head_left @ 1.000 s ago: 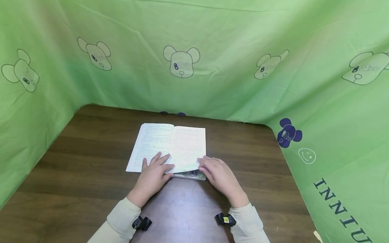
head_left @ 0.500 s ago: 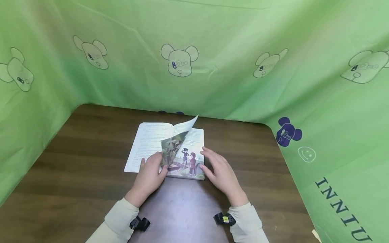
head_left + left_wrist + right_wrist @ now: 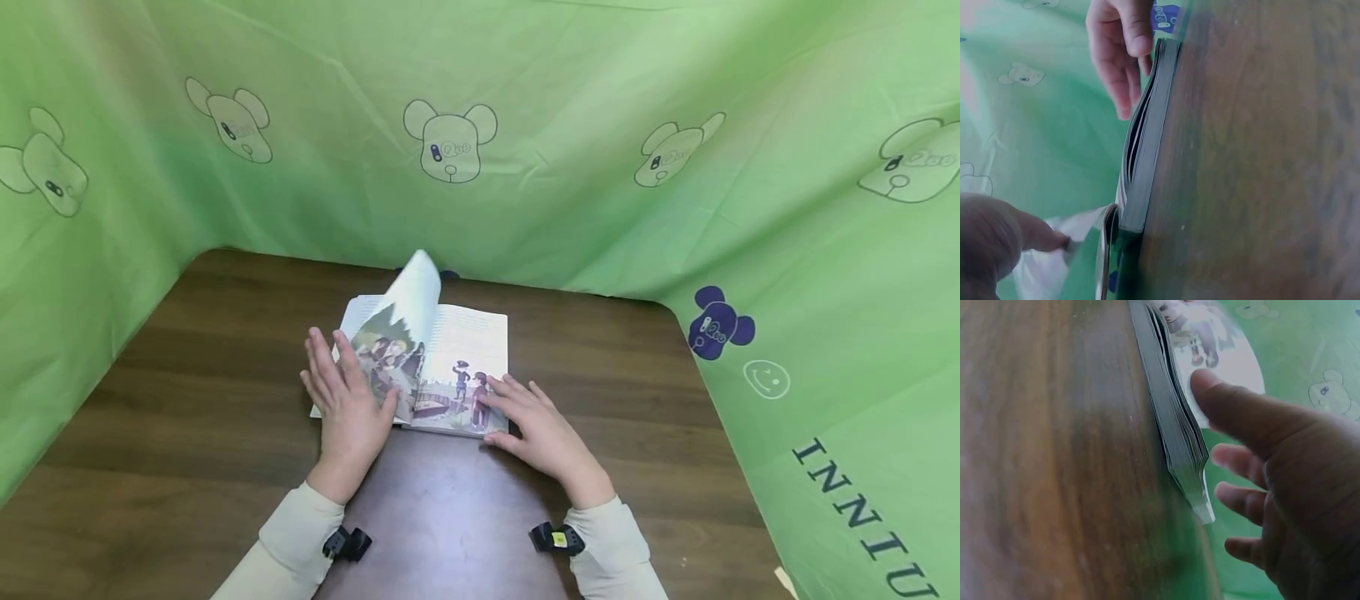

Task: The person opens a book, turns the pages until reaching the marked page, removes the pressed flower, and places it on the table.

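Observation:
An open book (image 3: 471, 333) lies on the table, its right page showing printed text above a coloured picture of two figures. One leaf (image 3: 393, 342) stands raised over the left side, bowed at the top, with a picture on its lower part. My left hand (image 3: 348, 412) is spread against that leaf, fingers extended; in the left wrist view the thumb is by the leaf's blurred edge. At the lower right of the book is my right hand (image 3: 543, 429), fingers spread by the page edge. In the right wrist view its thumb (image 3: 1210, 394) is beside the stacked pages (image 3: 1175, 412).
Beneath everything is a dark brown wooden table (image 3: 187, 400). A green cloth (image 3: 540, 167) printed with bear heads encloses its back and sides. A black device (image 3: 347, 544) sits at the left wrist, another black device (image 3: 557, 539) at the right.
The leaf that lay flat on the right has lifted and swung over to the left, uncovering the picture page. My left hand has moved left and its fingers have spread; the right hand stays near the edge.

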{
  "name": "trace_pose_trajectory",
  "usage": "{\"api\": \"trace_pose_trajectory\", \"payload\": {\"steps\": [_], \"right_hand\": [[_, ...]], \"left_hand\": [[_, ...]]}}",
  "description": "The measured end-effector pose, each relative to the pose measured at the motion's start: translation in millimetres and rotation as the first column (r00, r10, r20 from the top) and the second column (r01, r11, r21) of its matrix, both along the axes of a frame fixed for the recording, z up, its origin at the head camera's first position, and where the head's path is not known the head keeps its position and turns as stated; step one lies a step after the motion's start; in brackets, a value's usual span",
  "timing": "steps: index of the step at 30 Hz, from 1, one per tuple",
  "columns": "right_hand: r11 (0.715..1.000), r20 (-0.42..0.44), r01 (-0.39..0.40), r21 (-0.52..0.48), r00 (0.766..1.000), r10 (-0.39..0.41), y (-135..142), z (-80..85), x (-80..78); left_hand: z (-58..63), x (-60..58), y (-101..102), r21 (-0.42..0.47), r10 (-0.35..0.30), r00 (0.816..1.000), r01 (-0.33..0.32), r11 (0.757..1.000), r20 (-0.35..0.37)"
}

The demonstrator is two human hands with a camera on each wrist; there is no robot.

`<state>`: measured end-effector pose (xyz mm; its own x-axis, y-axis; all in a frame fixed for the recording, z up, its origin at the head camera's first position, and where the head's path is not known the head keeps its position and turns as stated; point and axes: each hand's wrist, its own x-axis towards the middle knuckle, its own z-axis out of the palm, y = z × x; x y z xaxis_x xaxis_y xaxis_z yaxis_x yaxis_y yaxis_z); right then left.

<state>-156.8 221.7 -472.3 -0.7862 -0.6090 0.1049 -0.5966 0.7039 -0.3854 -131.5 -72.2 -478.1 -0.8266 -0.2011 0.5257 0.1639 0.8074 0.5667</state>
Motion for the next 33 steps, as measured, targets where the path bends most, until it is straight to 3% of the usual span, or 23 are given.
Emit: {"api": "trace_pose_trajectory", "payload": {"steps": [2,4,8,14,18,21,27,33], "right_hand": [[1.0,0.008,0.001,0.006,1.0,-0.001,-0.3,-1.3,0.8],[1.0,-0.002,0.001,0.01,1.0,-0.001,-0.7,-1.9,0.9],[1.0,-0.012,-0.003,0.015,1.0,0.003,-1.1,-1.8,0.4],[1.0,-0.01,-0.009,0.018,1.0,0.009,-0.6,-2.2,1.2],[1.0,-0.011,-0.013,0.024,1.0,0.013,-0.7,-1.7,1.3],[1.0,-0.032,-0.02,0.017,0.999,0.021,-1.6,-0.3,1.0],[0.999,-0.096,-0.045,0.007,0.994,0.046,-2.2,3.2,1.5],[0.999,-0.082,-0.039,0.021,0.996,0.04,-1.4,2.8,2.0]], "left_hand": [[0.7,-0.6,-2.1,-0.03,-0.01,1.0,0.01,1.0,0.017],[2.5,-0.8,-3.3,-0.045,-0.051,0.995,0.055,0.997,0.081],[4.9,-0.2,-2.8,-0.071,-0.152,0.959,0.173,0.982,0.238],[3.0,2.7,-0.1,-0.145,-0.212,0.919,0.272,0.951,0.331],[1.7,5.0,0.0,-0.189,-0.203,0.9,0.293,0.937,0.386],[2.0,6.5,0.0,-0.18,-0.188,0.89,0.283,0.942,0.417],[2.8,5.9,0.6,-0.148,-0.186,0.88,0.274,0.95,0.436],[4.1,6.4,1.0,-0.151,-0.199,0.874,0.292,0.944,0.443]]}}
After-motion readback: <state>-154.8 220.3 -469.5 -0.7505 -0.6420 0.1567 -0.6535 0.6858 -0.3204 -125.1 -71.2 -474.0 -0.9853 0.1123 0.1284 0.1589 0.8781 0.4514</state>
